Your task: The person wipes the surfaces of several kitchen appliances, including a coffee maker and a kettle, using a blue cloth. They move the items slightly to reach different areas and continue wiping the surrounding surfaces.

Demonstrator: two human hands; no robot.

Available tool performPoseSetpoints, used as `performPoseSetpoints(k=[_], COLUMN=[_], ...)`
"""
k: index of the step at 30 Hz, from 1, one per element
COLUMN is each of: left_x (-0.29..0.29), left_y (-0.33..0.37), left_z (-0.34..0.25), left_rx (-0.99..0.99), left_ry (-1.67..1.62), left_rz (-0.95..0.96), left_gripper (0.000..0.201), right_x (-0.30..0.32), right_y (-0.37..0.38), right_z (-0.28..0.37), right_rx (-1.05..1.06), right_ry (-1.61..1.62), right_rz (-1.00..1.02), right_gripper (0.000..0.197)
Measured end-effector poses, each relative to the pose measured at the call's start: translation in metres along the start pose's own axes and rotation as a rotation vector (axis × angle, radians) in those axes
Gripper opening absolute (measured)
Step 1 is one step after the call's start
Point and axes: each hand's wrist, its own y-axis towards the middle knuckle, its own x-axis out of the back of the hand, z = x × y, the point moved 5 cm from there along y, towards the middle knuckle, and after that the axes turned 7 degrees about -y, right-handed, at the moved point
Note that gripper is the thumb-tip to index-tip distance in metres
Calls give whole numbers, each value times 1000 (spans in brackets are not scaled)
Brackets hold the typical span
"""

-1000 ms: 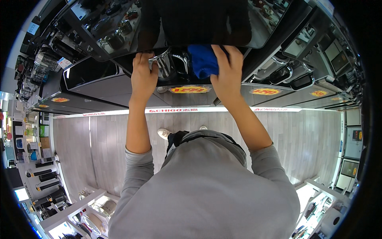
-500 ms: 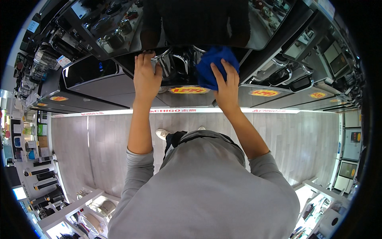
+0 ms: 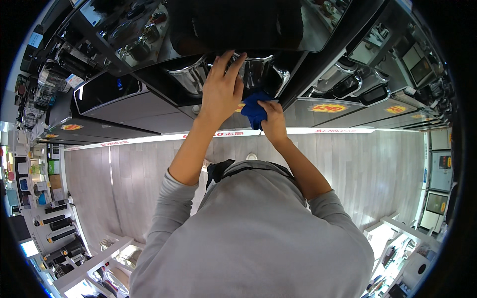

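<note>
My left hand [image 3: 221,94] reaches forward with its fingers stretched out and apart, between two shiny metal pots at the cabinet's front opening. Its fingertips come up against the rim of the right metal pot [image 3: 257,72]. The left metal pot [image 3: 189,77] stands beside that hand, partly behind it. A blue cloth [image 3: 254,111] hangs bunched from my right hand [image 3: 274,121], whose fingers pinch its right edge. The cloth is in front of the right pot, over part of the cabinet front. A curved metal handle [image 3: 282,77] sticks out at the right pot's side.
A black glossy panel [image 3: 238,27] overhangs the opening and mirrors the room. To the right, more metal pots [image 3: 343,79] stand in another compartment. A black appliance with a lit display [image 3: 107,92] is at left. White shelves [image 3: 94,263] stand behind me on the grey floor [image 3: 139,174].
My left hand has moved right, from the left side of the pots to between them. My right hand has drawn the blue cloth down and nearer, and the right pot shows more.
</note>
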Motion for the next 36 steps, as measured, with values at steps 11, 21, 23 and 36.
performPoseSetpoints(k=[11, 21, 23, 36], left_x=[13, 7, 6, 11], left_y=[41, 36, 37, 36], left_z=[11, 4, 6, -3], left_rx=[66, -4, 32, 41], left_ry=[126, 109, 95, 123], left_rz=[182, 157, 209, 236], left_gripper=[35, 39, 41, 41], right_x=[79, -31, -40, 98], right_y=[48, 32, 27, 17], right_z=[98, 36, 27, 90], right_rx=[411, 400, 324, 227], right_ry=[-85, -255, -243, 106], right_rz=[-492, -221, -129, -412], right_gripper=[66, 68, 66, 66])
